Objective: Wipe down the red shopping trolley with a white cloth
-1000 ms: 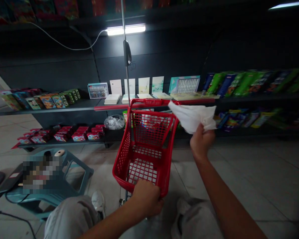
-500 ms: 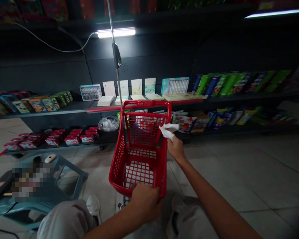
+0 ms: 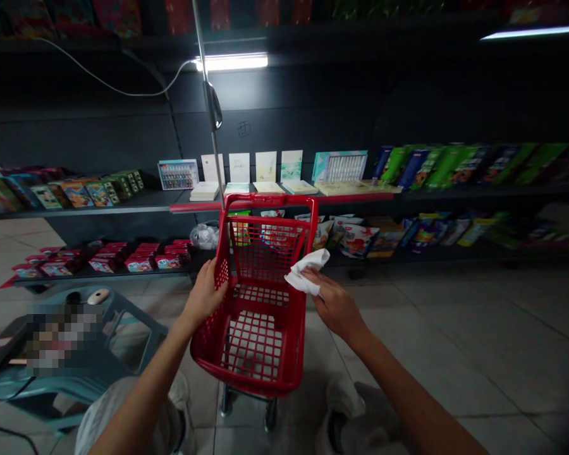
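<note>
A red plastic shopping cart [image 3: 247,376] with a grid-patterned basket stands between my legs, and its basket holds nothing. My left hand [image 3: 203,296] is closed on the left side wall of the basket, its thumb over the rim. In my right hand [image 3: 337,308] is a crumpled white cloth [image 3: 307,273], pressed at the right rim of the basket. The cloth hides part of that rim and some of my right fingertips. A thin metal pole [image 3: 201,50] rises from the cart's far left corner.
Ahead, a dark shelf holds upright booklets [image 3: 265,167], green and blue packs [image 3: 436,165] and small boxes [image 3: 99,191]. Red packs [image 3: 140,258] and snack bags [image 3: 358,239] lie lower. A blue-grey plastic stool [image 3: 146,322] with things on it stands left. Tiled floor [image 3: 436,341] stretches right.
My left hand has gone from the basket's near rim to its left wall. My right hand and the cloth have come nearer along the right rim. The cart sits slightly further left in view.
</note>
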`<state>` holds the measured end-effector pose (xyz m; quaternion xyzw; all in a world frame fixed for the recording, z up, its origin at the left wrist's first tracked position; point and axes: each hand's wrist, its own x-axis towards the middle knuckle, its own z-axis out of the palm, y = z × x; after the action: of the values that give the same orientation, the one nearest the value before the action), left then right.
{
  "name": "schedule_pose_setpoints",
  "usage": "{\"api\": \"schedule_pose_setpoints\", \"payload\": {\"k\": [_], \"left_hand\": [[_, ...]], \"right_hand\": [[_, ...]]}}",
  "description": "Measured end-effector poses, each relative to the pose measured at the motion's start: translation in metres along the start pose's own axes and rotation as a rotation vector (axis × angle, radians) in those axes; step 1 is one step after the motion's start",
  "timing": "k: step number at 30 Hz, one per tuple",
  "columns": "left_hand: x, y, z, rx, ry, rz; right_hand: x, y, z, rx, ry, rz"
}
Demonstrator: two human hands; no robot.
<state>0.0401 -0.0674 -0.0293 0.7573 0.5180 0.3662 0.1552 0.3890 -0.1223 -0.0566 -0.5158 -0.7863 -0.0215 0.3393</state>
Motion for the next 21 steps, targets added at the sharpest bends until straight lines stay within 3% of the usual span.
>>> {"api": "schedule_pose_setpoints", "payload": {"k": [3, 7, 9, 12, 15, 17, 21], "left_hand": [[0.008, -0.023, -0.002, -0.147, -0.083, -0.148], [0.007, -0.032, 0.001, -0.256, -0.077, -0.278], [0.007, -0.034, 0.002, -0.283, -0.048, -0.307], [0.008, -0.036, 0.005, -0.323, -0.021, -0.320], [0.007, -0.035, 0.008, -0.347, -0.006, -0.292], [0.006, -0.033, 0.009, -0.348, 0.008, -0.297], [0.003, -0.025, 0.009, -0.307, 0.036, -0.349]], "right_hand": [[0.008, -0.004, 0.005, 0.038, 0.000, 0.035], [0.028, -0.001, 0.016, 0.137, 0.064, 0.195], [0.046, 0.008, 0.021, 0.206, 0.199, 0.348], [0.086, 0.022, 0.025, 0.253, 0.516, 0.559], [0.136, 0.028, 0.027, 0.199, 0.694, 0.603], [0.170, 0.025, 0.034, 0.131, 0.625, 0.578], [0.223, 0.009, 0.070, 0.003, 0.253, 0.518]]}}
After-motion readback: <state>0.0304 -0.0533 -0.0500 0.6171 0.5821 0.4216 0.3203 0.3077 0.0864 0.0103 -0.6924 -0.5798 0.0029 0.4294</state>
